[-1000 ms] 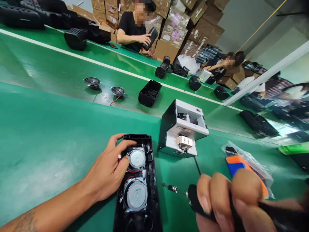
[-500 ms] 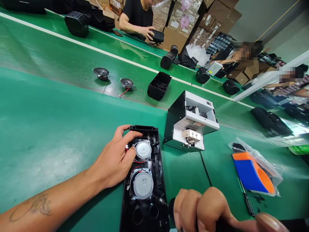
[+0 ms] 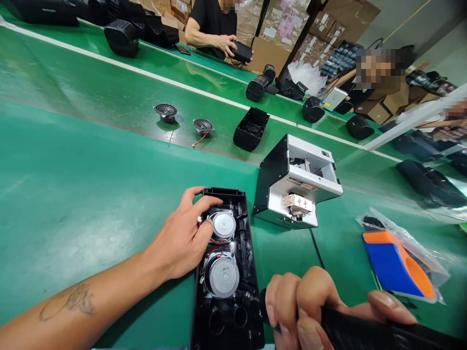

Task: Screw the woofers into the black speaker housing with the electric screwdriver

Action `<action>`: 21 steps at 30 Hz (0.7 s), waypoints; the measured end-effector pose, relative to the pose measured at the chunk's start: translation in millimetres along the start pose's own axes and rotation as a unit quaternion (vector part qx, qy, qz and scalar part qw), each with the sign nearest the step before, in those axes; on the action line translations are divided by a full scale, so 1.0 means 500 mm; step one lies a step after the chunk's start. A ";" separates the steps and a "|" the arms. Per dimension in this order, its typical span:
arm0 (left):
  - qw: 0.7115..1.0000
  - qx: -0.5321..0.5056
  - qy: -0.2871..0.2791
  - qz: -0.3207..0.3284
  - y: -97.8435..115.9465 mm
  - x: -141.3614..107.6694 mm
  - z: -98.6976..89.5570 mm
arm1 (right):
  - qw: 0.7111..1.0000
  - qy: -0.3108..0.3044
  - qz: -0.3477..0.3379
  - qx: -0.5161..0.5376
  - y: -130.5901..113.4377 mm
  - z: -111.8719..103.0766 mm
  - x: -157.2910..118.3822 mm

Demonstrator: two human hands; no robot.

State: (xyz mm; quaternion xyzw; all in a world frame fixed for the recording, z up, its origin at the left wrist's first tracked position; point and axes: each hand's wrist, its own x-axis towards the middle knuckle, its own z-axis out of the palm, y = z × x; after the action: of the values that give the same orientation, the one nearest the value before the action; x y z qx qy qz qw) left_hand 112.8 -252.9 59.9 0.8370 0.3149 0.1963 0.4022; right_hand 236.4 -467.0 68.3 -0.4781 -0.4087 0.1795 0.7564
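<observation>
A long black speaker housing lies open-side up on the green bench, two round silver-backed speakers inside it. My left hand grips the housing's upper left edge, fingers reaching in beside the upper speaker. Near the lower right, my right hand is wrapped round a black power screwdriver. The driver's metal tip reaches over the housing's right side, close to the lower speaker; whether it touches a screw cannot be made out.
Behind the housing stands a white and black screw-feeding machine. A blue and orange tray and plastic bag lie right. Two loose speakers and a black box sit on the far strip. Co-workers are across the bench.
The whole view has shifted, so the bench items appear farther right. My left hand keeps its hold on the housing. More of the black driver now shows in my right hand.
</observation>
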 end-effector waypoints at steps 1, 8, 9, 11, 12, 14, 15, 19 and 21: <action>1.000 0.000 0.001 0.001 0.000 0.000 0.000 | 1.000 0.003 -0.006 0.019 -0.006 0.011 0.009; 0.999 -0.004 0.013 0.036 -0.019 0.007 0.011 | 0.999 -0.010 -0.045 0.017 -0.007 0.058 0.038; 0.999 -0.004 0.015 0.039 -0.021 0.008 0.012 | 0.999 -0.007 -0.050 0.018 -0.004 0.059 0.037; 0.999 -0.005 0.018 0.044 -0.022 0.007 0.013 | 0.998 -0.011 -0.051 0.024 0.001 0.055 0.032; 0.999 -0.005 0.020 0.046 -0.023 0.007 0.013 | 0.998 -0.022 -0.046 0.029 0.002 0.051 0.028; 0.999 -0.006 0.020 0.046 -0.023 0.006 0.013 | 0.997 -0.060 -0.026 0.050 0.001 0.038 0.020; 0.999 -0.007 0.020 0.045 -0.024 0.006 0.013 | 0.995 -0.079 -0.007 0.063 -0.002 0.031 0.017; 0.999 -0.011 0.015 0.037 -0.026 0.007 0.015 | 0.983 -0.090 0.098 0.126 -0.011 0.004 0.018; 0.999 -0.010 0.016 0.039 -0.027 0.007 0.015 | 0.978 -0.111 0.114 0.132 -0.004 -0.007 0.018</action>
State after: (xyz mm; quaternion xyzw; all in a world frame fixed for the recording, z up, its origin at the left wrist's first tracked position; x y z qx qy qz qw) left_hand 114.8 -248.0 45.1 0.8412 0.2866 0.2282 0.3977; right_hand 244.2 -464.0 73.2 -0.3946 -0.4051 0.3692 0.7375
